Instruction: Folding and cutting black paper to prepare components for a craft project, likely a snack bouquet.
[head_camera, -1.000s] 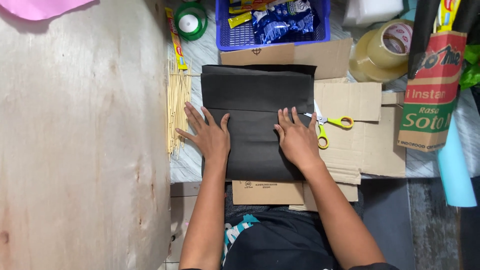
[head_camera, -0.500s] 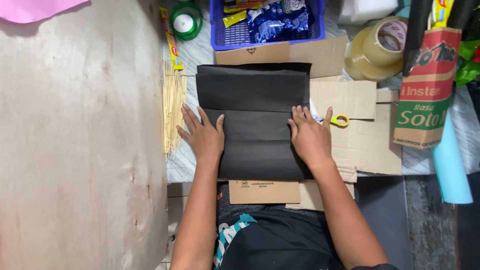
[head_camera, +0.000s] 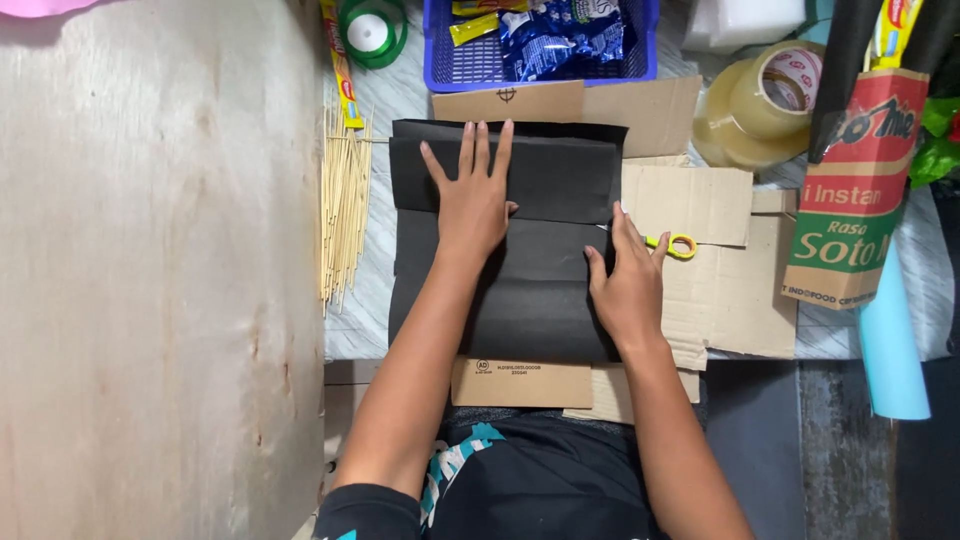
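Your left hand lies flat, fingers spread, on the upper fold of the black sheet at frame centre; your right hand presses open-palmed on its right edge. Neither grip holds anything. The fold line runs left to right between them.

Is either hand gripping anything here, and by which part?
Nothing is gripped. The left hand lies flat on the black sheet, and the right hand presses its right edge.
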